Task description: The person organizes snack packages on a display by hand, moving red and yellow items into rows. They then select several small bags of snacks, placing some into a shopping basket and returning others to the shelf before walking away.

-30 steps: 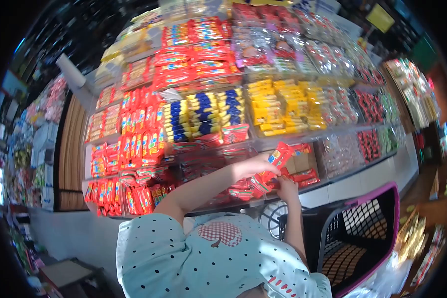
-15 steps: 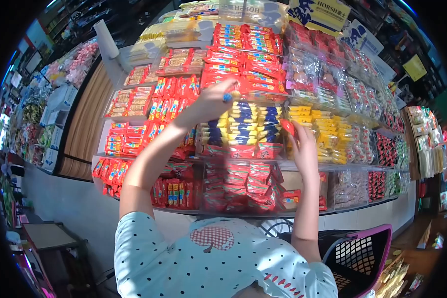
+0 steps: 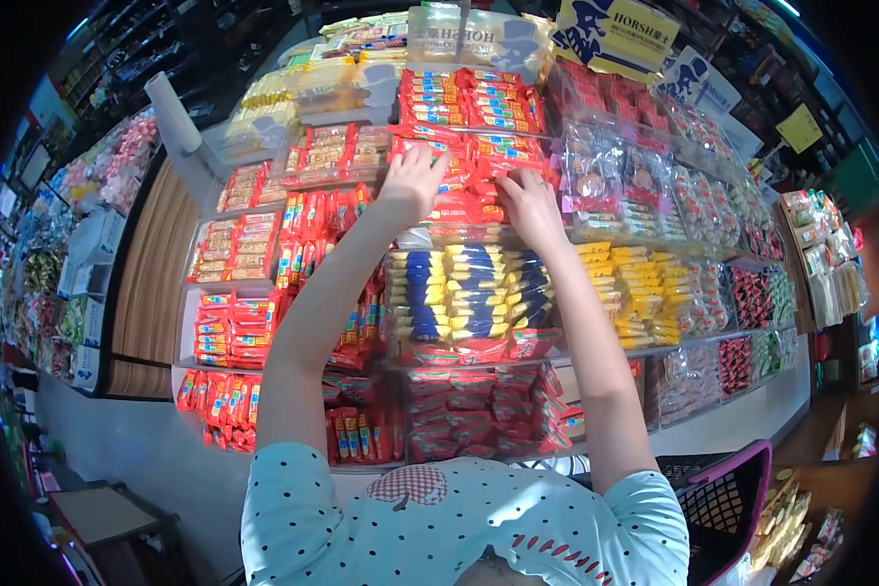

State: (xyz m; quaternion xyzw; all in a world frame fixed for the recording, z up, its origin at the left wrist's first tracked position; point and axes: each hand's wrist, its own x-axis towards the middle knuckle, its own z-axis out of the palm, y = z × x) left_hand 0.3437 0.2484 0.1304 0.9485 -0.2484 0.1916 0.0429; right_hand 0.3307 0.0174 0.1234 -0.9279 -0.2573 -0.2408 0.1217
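Note:
My left hand rests on the upper middle bin of red snack packets, its fingers spread over their wrappers. At the right side of the same bin, my right hand has its fingers bent around the edge of a red packet; part of its grip is hidden. Just below both hands is a clear bin of yellow and blue packets. More red packets lie in the bin behind.
Red packets fill stepped bins on the left. Yellow packets sit at right, beside clear-wrapped sweets. A yellow sign stands at the back. A black basket with a purple rim is at lower right.
My right hand has moved up and left from beside the yellow packets, where it held a red packet. My left hand has shifted slightly left and spread its fingers on the red packets.

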